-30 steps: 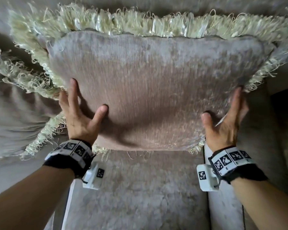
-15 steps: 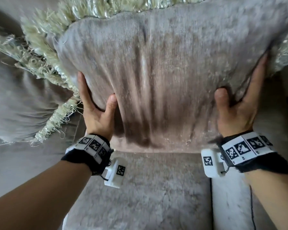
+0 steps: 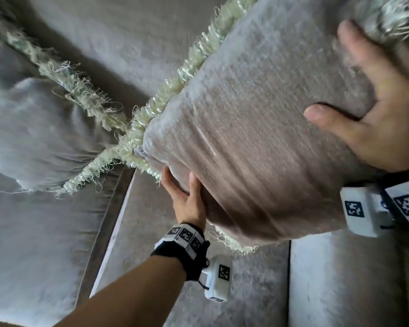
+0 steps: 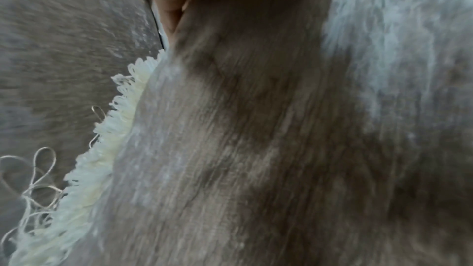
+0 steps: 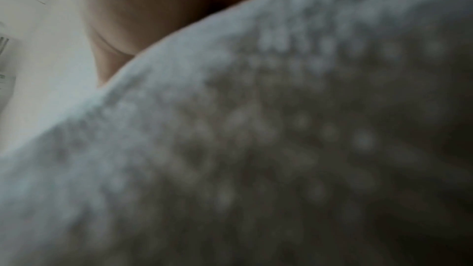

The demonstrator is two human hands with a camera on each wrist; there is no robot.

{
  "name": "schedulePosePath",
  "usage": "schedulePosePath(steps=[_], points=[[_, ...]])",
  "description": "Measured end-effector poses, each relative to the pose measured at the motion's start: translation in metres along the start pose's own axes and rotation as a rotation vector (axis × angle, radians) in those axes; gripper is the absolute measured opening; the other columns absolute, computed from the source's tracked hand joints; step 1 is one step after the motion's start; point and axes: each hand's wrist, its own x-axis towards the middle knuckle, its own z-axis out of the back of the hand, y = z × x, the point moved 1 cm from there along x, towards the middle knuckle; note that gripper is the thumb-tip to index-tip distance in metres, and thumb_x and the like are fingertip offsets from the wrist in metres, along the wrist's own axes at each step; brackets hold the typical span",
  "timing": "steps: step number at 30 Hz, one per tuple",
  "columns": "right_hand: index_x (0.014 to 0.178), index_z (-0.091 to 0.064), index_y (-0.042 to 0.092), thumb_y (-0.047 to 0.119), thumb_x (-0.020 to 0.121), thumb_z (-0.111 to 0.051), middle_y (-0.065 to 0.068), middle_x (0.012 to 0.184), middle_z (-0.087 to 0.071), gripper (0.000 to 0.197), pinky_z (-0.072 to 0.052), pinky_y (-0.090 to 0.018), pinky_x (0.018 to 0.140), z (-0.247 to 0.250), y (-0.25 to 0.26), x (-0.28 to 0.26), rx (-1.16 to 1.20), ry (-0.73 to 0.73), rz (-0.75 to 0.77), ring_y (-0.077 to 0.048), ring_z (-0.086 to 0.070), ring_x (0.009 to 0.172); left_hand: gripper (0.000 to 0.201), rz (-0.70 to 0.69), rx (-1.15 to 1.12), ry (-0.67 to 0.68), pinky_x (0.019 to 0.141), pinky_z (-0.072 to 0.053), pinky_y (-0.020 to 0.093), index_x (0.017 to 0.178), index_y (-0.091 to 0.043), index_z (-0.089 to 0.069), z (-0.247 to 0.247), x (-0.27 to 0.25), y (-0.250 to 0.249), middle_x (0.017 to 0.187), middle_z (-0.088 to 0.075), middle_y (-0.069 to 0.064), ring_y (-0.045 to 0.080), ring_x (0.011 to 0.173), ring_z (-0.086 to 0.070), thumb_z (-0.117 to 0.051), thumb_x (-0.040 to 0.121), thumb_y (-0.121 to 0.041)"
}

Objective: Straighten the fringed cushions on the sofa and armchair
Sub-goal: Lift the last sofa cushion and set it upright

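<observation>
Taupe cushion (image 3: 257,138), left hand (image 3: 187,201) gripping its corner, right hand (image 3: 376,119) pressing spread-fingered, hangs beside neighbouring cushion (image 3: 33,128) over sofa (image 3: 222,291).

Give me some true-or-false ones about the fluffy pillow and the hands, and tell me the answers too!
1. The left hand and the right hand are both on the cushion. True.
2. The fringe on the cushion is bright red. False: it is pale cream.
3. A second cushion with a fringe lies to the left of the held one. True.
4. The hands wear thick gloves. False: both hands are bare.
</observation>
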Motion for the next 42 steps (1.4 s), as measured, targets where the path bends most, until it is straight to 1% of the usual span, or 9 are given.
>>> schedulePosePath(steps=[4, 10, 16, 21, 24, 29, 35, 38, 42], points=[[0.156, -0.026, 0.042, 0.068, 0.08, -0.066, -0.011, 0.15, -0.039, 0.09, -0.027, -0.022, 0.114, -0.027, -0.023, -0.018, -0.028, -0.054, -0.047, -0.007, -0.037, 0.137, 0.092, 0.031, 0.005, -0.027, 0.119, -0.031, 0.039, 0.153, -0.034, -0.022, -0.006, 0.023, 0.017, 0.152, -0.042, -0.01, 0.009, 0.137, -0.044, -0.052, 0.076, -0.073], [0.158, -0.026, 0.029, 0.066, 0.085, -0.066, -0.015, 0.152, -0.035, 0.091, -0.029, -0.025, 0.115, -0.055, -0.046, -0.017, 0.041, -0.094, -0.006, -0.018, -0.04, 0.142, 0.082, 0.015, -0.015, -0.146, 0.113, -0.039, 0.034, 0.146, -0.028, -0.033, -0.014, 0.049, 0.024, 0.143, -0.054, -0.002, 0.012, 0.127, -0.055, -0.051, 0.078, -0.071], [0.157, -0.03, 0.02, 0.065, 0.084, -0.064, -0.007, 0.141, -0.031, 0.092, -0.03, -0.023, 0.115, -0.059, -0.056, -0.015, 0.017, -0.125, 0.014, -0.014, -0.042, 0.135, 0.085, 0.024, -0.013, -0.19, 0.1, -0.033, 0.013, 0.147, -0.027, -0.032, -0.029, 0.057, 0.03, 0.15, -0.043, -0.007, 0.006, 0.128, -0.047, -0.047, 0.076, -0.071], [0.157, -0.029, 0.022, 0.066, 0.083, -0.065, -0.016, 0.148, -0.035, 0.093, -0.036, -0.034, 0.115, -0.059, -0.057, -0.017, 0.04, -0.119, 0.001, -0.021, -0.045, 0.139, 0.082, 0.036, 0.036, -0.189, 0.112, -0.035, 0.03, 0.146, -0.031, -0.033, -0.023, 0.058, 0.033, 0.153, -0.045, 0.0, 0.015, 0.136, -0.047, -0.047, 0.077, -0.073], [0.157, -0.029, 0.027, 0.066, 0.082, -0.065, -0.016, 0.145, -0.037, 0.092, -0.04, -0.042, 0.111, -0.051, -0.048, -0.022, 0.017, -0.11, -0.051, -0.025, -0.046, 0.135, 0.077, 0.084, 0.101, -0.199, 0.099, -0.038, 0.028, 0.142, -0.03, -0.037, -0.016, 0.053, 0.022, 0.144, -0.053, 0.008, 0.021, 0.124, -0.055, -0.047, 0.079, -0.073], [0.154, -0.032, 0.039, 0.069, 0.082, -0.062, -0.015, 0.147, -0.033, 0.084, -0.038, -0.046, 0.112, -0.03, -0.028, -0.039, -0.054, -0.076, -0.168, -0.03, -0.043, 0.134, 0.052, 0.119, 0.357, -0.231, 0.088, -0.038, 0.032, 0.135, -0.023, -0.048, -0.005, 0.039, -0.03, 0.141, -0.041, 0.014, 0.029, 0.104, -0.055, -0.057, 0.091, -0.049], [0.138, -0.058, 0.025, 0.064, 0.083, -0.057, -0.012, 0.138, -0.046, 0.068, -0.043, -0.05, 0.104, 0.001, 0.001, -0.072, -0.162, -0.036, -0.21, -0.031, -0.05, 0.123, 0.021, -0.216, 0.544, 0.036, 0.092, -0.049, 0.037, 0.109, -0.027, -0.058, -0.002, 0.013, -0.109, 0.123, -0.06, 0.007, 0.019, 0.107, -0.061, -0.06, 0.09, -0.037], [0.138, -0.056, 0.027, 0.07, 0.085, -0.045, -0.005, 0.129, -0.054, 0.07, -0.043, -0.048, 0.1, 0.024, 0.023, -0.084, -0.299, 0.188, -0.256, -0.027, -0.055, 0.116, 0.027, -0.302, 0.695, 0.275, 0.092, -0.053, 0.038, 0.114, -0.019, -0.062, -0.004, -0.01, -0.149, 0.115, -0.066, 0.0, 0.018, 0.103, -0.064, -0.061, 0.094, -0.036], [0.14, -0.052, 0.029, 0.061, 0.092, -0.051, -0.002, 0.124, -0.062, 0.058, -0.05, -0.044, 0.095, 0.054, 0.057, -0.092, -0.381, 0.533, -0.264, -0.027, -0.063, 0.111, 0.03, -0.341, 0.907, 0.588, 0.086, -0.049, 0.029, 0.121, -0.018, -0.062, 0.002, -0.047, -0.196, 0.109, -0.067, -0.003, 0.014, 0.096, -0.064, -0.062, 0.096, -0.035]])
